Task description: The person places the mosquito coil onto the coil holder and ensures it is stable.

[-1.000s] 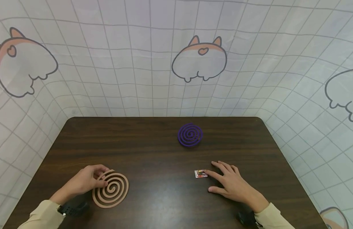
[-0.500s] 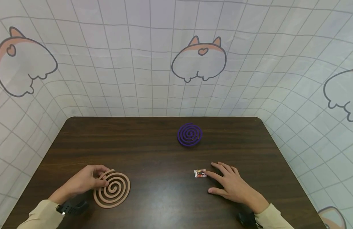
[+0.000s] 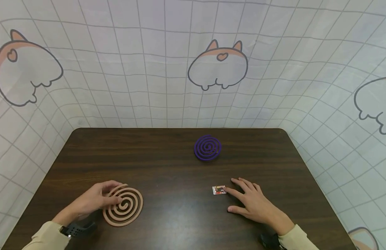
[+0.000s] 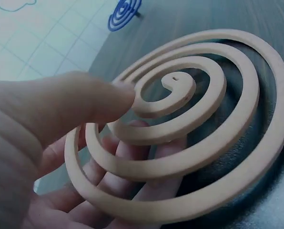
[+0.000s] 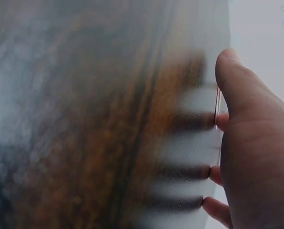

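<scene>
My left hand (image 3: 97, 198) holds a tan mosquito coil (image 3: 130, 211), thumb on top and the other fingers beneath, as the left wrist view shows. The coil (image 4: 256, 164) is tilted over the dark table, and a small slot shows in its centre end. On the right, my right hand (image 3: 253, 201) is spread with its fingers extended. Its index fingertip touches the edge of a small printed card (image 3: 218, 190) lying flat. In the right wrist view the right hand (image 5: 256, 129) is low over the tabletop, fingertips down on it.
A purple spiral coil (image 3: 207, 148) lies near the back of the dark wooden table (image 3: 167, 166), right of the middle. Behind and beside the table hangs a white grid-patterned curtain (image 3: 149, 69) with cartoon prints.
The tan coil has shifted slightly to the right in my left hand, and the left thumb has moved a little with it. My right hand and the card stay almost still.
</scene>
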A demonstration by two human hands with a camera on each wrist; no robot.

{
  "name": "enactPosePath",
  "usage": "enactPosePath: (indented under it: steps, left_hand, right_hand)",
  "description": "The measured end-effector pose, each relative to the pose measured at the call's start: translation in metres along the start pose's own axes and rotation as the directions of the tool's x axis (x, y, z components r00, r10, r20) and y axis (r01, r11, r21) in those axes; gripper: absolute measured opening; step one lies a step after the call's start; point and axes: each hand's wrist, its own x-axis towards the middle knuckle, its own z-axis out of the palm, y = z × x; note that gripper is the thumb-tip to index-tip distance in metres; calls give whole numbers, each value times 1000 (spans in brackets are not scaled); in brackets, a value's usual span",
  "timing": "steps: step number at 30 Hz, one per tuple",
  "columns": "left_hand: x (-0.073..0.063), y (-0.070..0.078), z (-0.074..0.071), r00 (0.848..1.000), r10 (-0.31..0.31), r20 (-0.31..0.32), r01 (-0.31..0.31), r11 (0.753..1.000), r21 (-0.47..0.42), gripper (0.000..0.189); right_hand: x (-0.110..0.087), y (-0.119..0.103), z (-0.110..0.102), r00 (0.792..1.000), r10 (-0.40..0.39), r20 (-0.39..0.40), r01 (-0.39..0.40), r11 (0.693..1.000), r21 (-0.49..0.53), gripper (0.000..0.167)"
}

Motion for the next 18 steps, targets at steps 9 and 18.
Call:
enactPosePath:
  steps: [9,18]
  left_hand:
    - [1,0,6,999,40,-30,-39,999,33,69]
    - [2,1,12,999,17,-41,-19,999,-38,70]
  right_hand:
    - [-2,2,2,1000,-2,-5,3,1000,3,63]
    - [-3,2,2,1000,-11,-27,11,1000,12,64]
